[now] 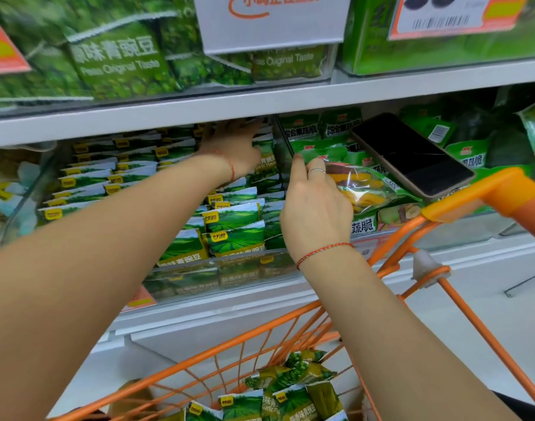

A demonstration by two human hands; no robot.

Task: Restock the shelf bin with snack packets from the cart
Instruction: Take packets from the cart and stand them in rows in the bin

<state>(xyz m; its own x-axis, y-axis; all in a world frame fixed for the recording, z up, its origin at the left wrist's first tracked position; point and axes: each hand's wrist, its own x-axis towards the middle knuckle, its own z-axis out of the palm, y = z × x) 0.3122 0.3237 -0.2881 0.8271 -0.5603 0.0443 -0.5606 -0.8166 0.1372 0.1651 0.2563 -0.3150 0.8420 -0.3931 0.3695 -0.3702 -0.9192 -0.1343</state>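
Here, the left hand [233,147] is reached deep into the shelf bin [217,268], just under the shelf board above it; its fingers are laid against the upright green-and-white snack packets [233,217] at the back of the bin, but whether anything is pinched cannot be told, since the fingertips are hidden among the packets. The bin is seen packed with rows of these packets standing on edge behind a clear front wall. The right hand [315,205] is held at the clear divider between this bin and the neighbouring one, with the index finger stretched upward along the divider and the other fingers loosely bent over a clear bag of yellow dried fruit [363,189]; a firm grip on that bag cannot be confirmed. A ring is worn on that hand and a red string bracelet on each wrist. A dark phone [412,153] is lain face up on the green bags in the right-hand bin. Below, more green snack packets [290,393] are piled in the orange cart [460,311], whose handle is seen at the right edge
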